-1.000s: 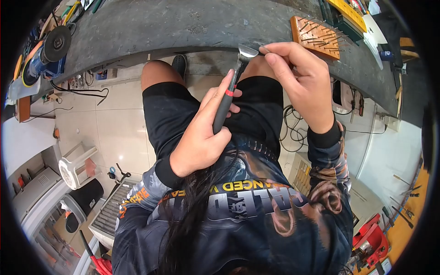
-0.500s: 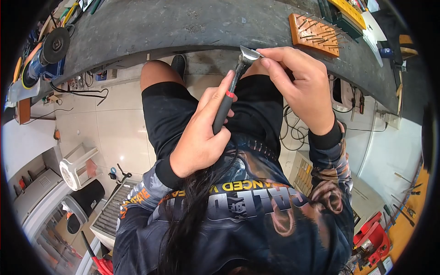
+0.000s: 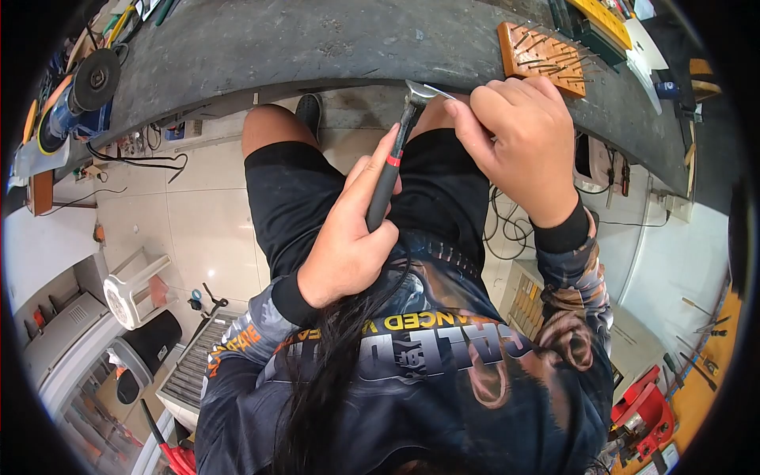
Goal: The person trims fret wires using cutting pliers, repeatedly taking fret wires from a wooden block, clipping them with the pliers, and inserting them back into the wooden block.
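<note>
My left hand (image 3: 352, 237) is wrapped round the dark grey handle of a hammer (image 3: 388, 178), the index finger lying along the shaft. A red ring circles that handle, and its shiny, flared metal head (image 3: 419, 91) points away from me, just short of the bench edge. To the right, my right hand (image 3: 522, 134) is closed, with thumb and curled index finger pinching a thin silvery strip (image 3: 439, 93). The strip's far end reaches the hammer head. Its other end is hidden in the fingers. Both hands are over my lap.
A dark workbench (image 3: 332, 47) runs across the front. On it, a wooden block (image 3: 546, 59) full of upright metal bits stands at the right, and an angle grinder (image 3: 87, 87) at the left. Cables (image 3: 507, 226) lie on the floor; a white stool (image 3: 131, 293) is at lower left.
My right hand has drawn back slightly right from the hammer head and turned, leaving more of the silvery strip showing. The hammer head has shifted a little left in my left hand.
</note>
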`<move>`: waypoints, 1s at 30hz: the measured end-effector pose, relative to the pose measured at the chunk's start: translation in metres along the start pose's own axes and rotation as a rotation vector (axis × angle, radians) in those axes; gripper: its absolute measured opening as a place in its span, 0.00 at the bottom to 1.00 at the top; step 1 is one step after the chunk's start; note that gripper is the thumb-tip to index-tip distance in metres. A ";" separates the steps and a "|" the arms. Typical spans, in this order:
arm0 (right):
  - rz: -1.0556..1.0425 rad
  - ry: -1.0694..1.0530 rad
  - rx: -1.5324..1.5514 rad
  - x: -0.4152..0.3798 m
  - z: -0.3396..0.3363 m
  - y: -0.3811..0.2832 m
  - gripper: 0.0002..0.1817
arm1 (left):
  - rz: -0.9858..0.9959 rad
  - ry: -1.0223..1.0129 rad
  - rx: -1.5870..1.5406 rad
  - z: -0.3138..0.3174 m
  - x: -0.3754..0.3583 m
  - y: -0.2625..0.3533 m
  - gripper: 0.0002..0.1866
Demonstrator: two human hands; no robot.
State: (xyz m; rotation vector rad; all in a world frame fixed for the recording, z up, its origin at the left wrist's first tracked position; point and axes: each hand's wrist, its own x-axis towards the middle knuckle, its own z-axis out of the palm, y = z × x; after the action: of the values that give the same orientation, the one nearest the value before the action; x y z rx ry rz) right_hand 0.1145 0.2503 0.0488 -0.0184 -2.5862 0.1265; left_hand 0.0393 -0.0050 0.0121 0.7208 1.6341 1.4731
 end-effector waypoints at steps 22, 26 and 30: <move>0.047 -0.023 0.340 -0.001 0.002 0.002 0.15 | 0.030 0.059 0.012 0.006 -0.001 0.000 0.57; 0.070 -0.057 0.393 -0.004 0.001 0.002 0.15 | 0.052 0.028 0.052 0.005 0.000 0.002 0.58; 0.074 -0.067 0.392 -0.004 0.000 0.002 0.14 | -0.010 0.007 -0.004 0.004 -0.001 0.007 0.58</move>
State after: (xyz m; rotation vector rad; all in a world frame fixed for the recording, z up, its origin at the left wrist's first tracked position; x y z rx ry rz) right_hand 0.1181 0.2517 0.0466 0.0349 -2.5822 0.6675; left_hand 0.0425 -0.0025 0.0196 0.7050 1.6376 1.4732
